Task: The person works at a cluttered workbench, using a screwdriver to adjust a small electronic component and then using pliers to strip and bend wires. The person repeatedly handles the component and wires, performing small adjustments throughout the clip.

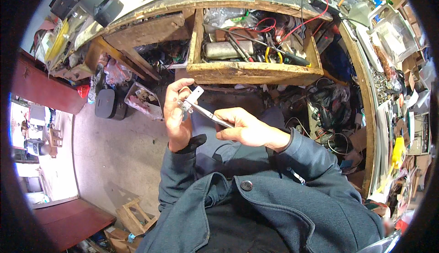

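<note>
My left hand is raised in front of the drawer, its fingers closed around a small metal part with a flat white plate. The plate has a small hole near its upper end. In my right hand is a slim silver hand tool, pinched between thumb and fingers. It slants up and left, with its tip at the metal part. Whether it is tweezers or another tool I cannot tell.
Ahead, an open wooden drawer holds pliers, a grey cylinder, red wires and other tools. A cluttered bench runs along the back and right. On the floor at left stand a black bin and a box of scraps; a wooden stool is at lower left.
</note>
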